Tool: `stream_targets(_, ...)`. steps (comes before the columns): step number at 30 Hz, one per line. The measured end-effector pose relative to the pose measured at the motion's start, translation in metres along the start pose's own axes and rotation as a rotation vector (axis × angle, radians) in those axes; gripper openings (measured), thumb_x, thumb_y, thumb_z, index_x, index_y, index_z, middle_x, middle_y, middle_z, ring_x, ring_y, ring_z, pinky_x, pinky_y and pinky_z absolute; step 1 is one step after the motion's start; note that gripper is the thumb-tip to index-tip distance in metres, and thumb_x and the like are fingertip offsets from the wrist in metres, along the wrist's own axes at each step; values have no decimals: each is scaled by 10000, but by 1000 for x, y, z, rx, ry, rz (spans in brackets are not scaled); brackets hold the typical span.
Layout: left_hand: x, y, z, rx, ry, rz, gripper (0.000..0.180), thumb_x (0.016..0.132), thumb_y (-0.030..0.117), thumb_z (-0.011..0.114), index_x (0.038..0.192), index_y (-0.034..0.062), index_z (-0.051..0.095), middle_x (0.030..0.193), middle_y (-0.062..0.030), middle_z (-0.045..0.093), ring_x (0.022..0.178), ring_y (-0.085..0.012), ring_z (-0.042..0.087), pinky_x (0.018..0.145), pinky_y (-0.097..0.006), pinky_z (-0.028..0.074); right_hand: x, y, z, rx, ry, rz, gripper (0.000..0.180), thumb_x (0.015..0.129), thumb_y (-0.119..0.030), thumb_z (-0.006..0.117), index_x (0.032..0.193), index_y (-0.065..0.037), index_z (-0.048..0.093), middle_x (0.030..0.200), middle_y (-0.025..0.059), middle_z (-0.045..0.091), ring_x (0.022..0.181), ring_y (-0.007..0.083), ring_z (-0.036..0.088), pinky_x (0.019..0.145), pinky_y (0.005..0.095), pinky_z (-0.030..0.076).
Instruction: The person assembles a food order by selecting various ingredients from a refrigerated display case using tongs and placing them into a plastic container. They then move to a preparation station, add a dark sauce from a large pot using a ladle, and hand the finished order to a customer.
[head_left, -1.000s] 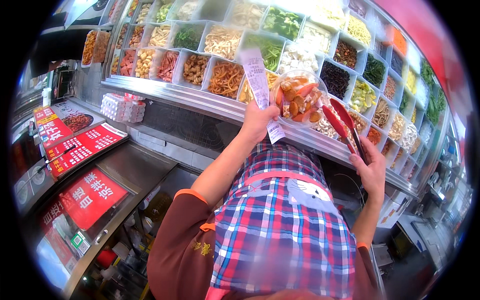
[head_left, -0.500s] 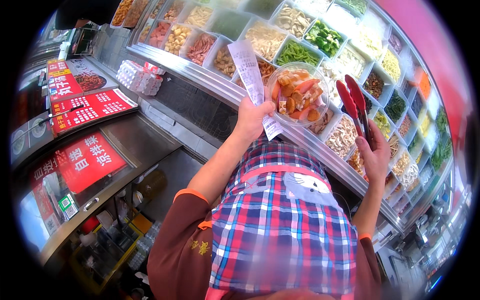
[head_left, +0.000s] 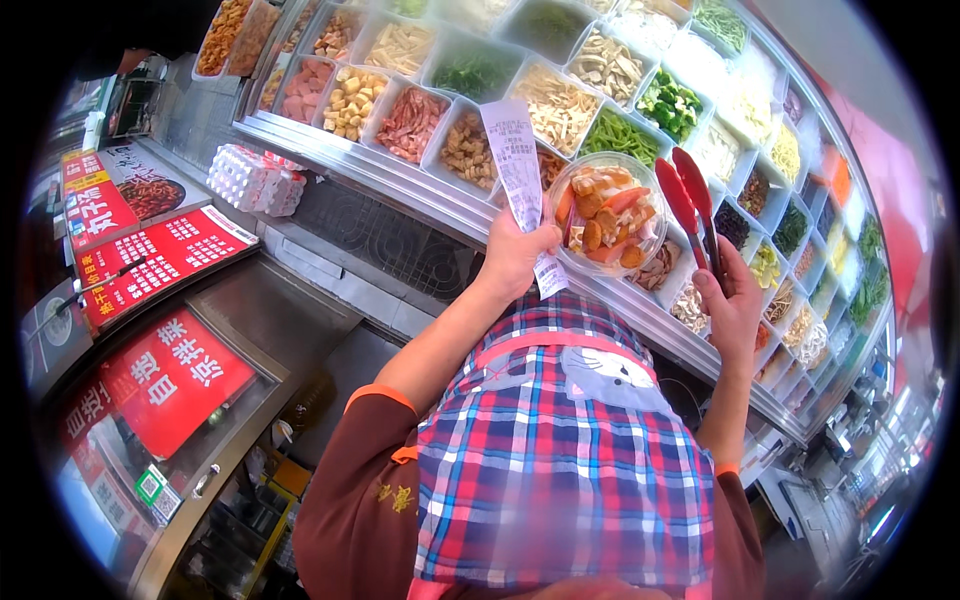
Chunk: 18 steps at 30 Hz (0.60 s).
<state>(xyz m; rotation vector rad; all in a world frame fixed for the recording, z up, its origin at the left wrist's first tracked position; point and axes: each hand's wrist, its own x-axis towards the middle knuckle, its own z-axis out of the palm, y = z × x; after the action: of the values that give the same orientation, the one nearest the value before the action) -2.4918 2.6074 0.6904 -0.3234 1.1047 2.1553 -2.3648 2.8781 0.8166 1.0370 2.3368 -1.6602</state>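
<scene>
The curve of the lens leaves the corners black and cuts off the person's upper arms at the lower edge. Glare washes out several food bins toward the upper right, so their contents are hard to tell, and a hazy patch blurs the lower middle of the checked apron. The left hand, at the centre, grips a paper receipt together with the edge of a clear bowl; the thumb shows at the rim, but most of the fingers are hidden behind. The right hand, right of centre, is closed around the dark handles of red-headed tongs, its far fingers partly covered; the two heads stand slightly apart, beside the bowl. Just above centre, the bowl is round and see-through, tipped to show orange-red slices, browned rounds and pale pieces heaped inside. It blocks the bins directly behind it.
</scene>
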Motion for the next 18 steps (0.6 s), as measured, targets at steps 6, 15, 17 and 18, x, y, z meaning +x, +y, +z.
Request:
stream_targets(6, 40, 75, -91, -113, 64, -52, 218, 788, -60, 663, 967, 45, 594, 841, -1, 560, 692, -106, 554, 632, -263, 464, 35, -72, 119, -110, 67, 44, 574, 948, -161, 750, 1459, 2, 547, 955, 16, 685, 674, 43, 538, 578, 206, 440)
stream_targets(15, 165, 222, -231, -173, 203, 205, 189, 781, -70, 632, 924, 47, 592, 788, -1, 570, 647, -111, 553, 606, -258, 470, 218, -235, 297, -717, 83, -344, 549, 890, -275, 792, 1374, -64, 645, 807, 51, 657, 733, 156, 623, 696, 333, 496)
stream_targets(17, 196, 251, -256, -156, 227, 130, 184, 783, -63, 638, 921, 49, 590, 792, -5, 570, 637, -111, 550, 605, -266, 474, 270, -280, 340, -888, 38, -357, 537, 886, -300, 783, 1364, -94, 650, 821, 92, 677, 748, 223, 665, 700, 375, 509)
stream_targets(18, 216, 259, -268, -155, 217, 182, 182, 784, -60, 639, 921, 49, 588, 795, -5, 570, 640, -111, 552, 606, -268, 474, 298, -299, 364, -976, 38, -408, 509, 888, -314, 775, 1338, -107, 658, 855, 109, 695, 791, 264, 684, 721, 405, 519)
